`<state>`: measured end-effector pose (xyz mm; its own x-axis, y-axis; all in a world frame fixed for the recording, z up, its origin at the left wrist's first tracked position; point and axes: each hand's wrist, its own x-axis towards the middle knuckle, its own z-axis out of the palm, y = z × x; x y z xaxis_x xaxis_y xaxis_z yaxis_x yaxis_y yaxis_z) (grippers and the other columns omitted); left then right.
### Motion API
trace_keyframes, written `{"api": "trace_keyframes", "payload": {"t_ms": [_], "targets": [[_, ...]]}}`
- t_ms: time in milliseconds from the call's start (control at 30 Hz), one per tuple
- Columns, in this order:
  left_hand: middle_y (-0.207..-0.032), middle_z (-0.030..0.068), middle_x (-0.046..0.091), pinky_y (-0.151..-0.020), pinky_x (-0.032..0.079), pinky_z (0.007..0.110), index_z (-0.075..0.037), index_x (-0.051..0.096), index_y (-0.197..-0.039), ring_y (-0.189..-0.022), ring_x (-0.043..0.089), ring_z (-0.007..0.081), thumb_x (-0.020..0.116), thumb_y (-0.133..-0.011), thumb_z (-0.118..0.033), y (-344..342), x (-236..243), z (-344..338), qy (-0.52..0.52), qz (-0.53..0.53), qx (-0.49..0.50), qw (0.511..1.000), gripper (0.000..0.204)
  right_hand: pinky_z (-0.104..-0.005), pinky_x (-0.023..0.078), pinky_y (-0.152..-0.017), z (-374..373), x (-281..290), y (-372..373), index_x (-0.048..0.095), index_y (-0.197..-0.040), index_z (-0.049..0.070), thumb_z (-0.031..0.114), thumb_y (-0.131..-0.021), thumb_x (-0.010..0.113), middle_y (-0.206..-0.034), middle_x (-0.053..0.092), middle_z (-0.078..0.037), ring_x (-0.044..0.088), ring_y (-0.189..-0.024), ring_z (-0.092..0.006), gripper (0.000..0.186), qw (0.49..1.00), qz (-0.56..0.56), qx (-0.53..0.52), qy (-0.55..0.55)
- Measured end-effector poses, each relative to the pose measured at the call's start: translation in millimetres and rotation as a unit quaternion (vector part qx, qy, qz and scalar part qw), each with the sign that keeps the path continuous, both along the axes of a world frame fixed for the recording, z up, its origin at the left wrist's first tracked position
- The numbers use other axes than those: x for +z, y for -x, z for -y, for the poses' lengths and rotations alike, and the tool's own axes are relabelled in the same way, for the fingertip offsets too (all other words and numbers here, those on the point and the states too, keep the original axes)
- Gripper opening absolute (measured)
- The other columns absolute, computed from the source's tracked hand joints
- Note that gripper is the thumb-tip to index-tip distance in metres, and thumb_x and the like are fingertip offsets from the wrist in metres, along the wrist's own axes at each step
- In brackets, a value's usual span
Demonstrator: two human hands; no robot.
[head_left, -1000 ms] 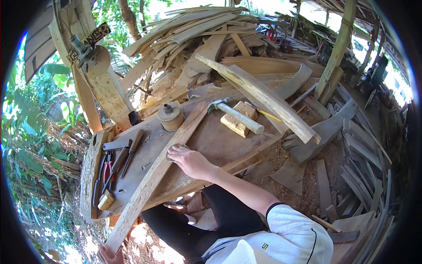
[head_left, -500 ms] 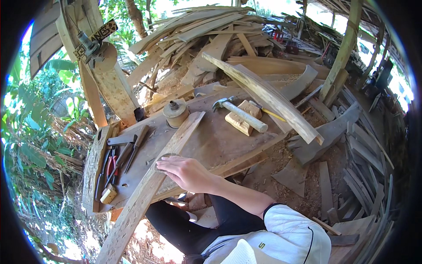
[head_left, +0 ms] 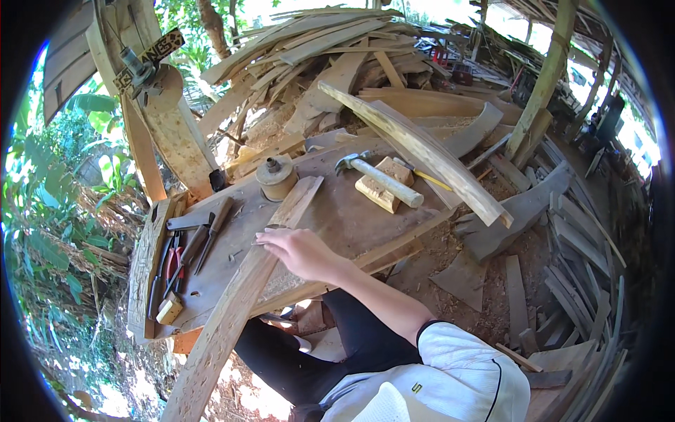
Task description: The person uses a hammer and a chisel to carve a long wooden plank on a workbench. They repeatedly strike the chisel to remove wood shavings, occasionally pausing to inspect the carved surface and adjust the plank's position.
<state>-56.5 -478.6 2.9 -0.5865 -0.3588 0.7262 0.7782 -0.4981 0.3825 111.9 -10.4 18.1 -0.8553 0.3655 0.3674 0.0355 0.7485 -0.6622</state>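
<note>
Across the workbench (head_left: 337, 225), just beside a pot (head_left: 276, 184), a plank (head_left: 226, 316) slants out past the near edge, and on its face the right hand (head_left: 300, 254) grips a thin piece (head_left: 279, 226), while the left hand's grip cannot be told.

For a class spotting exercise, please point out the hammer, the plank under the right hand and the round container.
Hammer (head_left: 386, 181): head view, middle of its handle.
Plank (head_left: 231, 316): head view, on its top face.
Round container (head_left: 278, 188): head view, side of its body.
</note>
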Motion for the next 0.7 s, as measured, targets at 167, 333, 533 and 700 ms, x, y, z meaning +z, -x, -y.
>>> {"api": "trace_keyframes", "payload": {"t_ms": [167, 333, 533, 700], "targets": [[-0.083, 0.0084, 0.062, -0.064, 0.05, 0.042, -0.002, 0.066, -0.106, -0.068, 0.057, 0.0246, 0.071, -0.08, -0.072, -13, 8, 28, -0.005, 0.008, 0.005, 1.0, 0.074, -0.0437, 0.047, -0.113, 99, 18, -1, 0.066, -0.129, 0.001, 0.009, -0.097, 0.06, -0.135, 0.065, -0.02, 0.061, -0.13, -0.0331, 0.034, 0.978, -0.134, 0.159, -0.019], [-0.08, 0.0079, 0.06, -0.063, 0.049, 0.043, -0.002, 0.063, -0.107, -0.065, 0.055, 0.0237, 0.069, -0.083, -0.071, -19, 20, 53, -0.02, 0.003, -0.001, 1.0, 0.073, -0.0435, 0.056, -0.093, 22, 9, 0, 0.066, -0.127, 0.0, 0.006, -0.096, 0.057, -0.126, 0.069, -0.021, 0.069, -0.11, -0.0332, 0.033, 0.996, -0.067, 0.06, -0.028], [-0.1, 0.006, 0.053, -0.062, 0.046, 0.042, -0.004, 0.049, -0.123, -0.074, 0.053, 0.0231, 0.06, -0.09, -0.066, 0, -10, 92, -0.058, -0.069, -0.031, 0.995, 0.071, -0.0429, 0.061, -0.081, 1, 17, 3, 0.067, -0.127, 0.001, 0.0, -0.094, 0.058, -0.122, 0.071, -0.019, 0.075, -0.097, -0.0314, 0.034, 0.994, 0.092, -0.021, 0.05], [-0.104, 0.0074, 0.057, -0.07, 0.05, 0.045, -0.004, 0.049, -0.133, -0.083, 0.058, 0.0245, 0.057, -0.095, -0.061, 3, 6, 100, 0.069, -0.15, -0.147, 0.975, 0.069, -0.0382, 0.062, -0.087, 9, -7, 1, 0.068, -0.127, 0.005, 0.003, -0.095, 0.061, -0.125, 0.071, -0.018, 0.075, -0.101, -0.0295, 0.033, 0.991, -0.11, 0.05, -0.05]]}}
